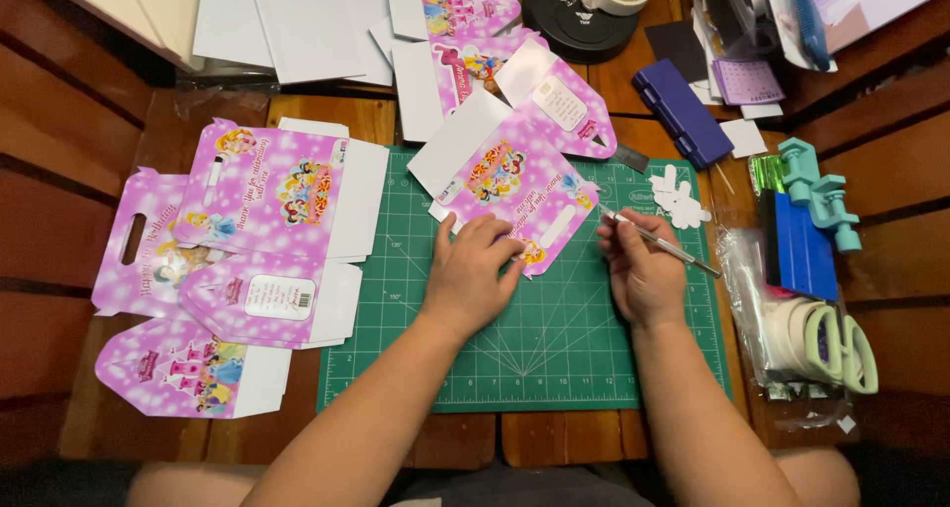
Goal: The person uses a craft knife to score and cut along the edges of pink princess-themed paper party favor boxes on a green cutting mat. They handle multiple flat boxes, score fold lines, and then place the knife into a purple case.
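On the green cutting mat, at 12 o'clock: a flat pink card box sheet, long side tilted from 10 to 4. Pinned down by the open left hand, fingers flat. At 3 o'clock, right hand closed around a thin craft knife, tip probably touching the smooth, shiny card's edge.

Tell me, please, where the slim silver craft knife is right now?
In the head view, the slim silver craft knife sits in the right hand, its tip at the pink printed card sheet on the green cutting mat.

Head camera looks straight down, close above the cutting mat.
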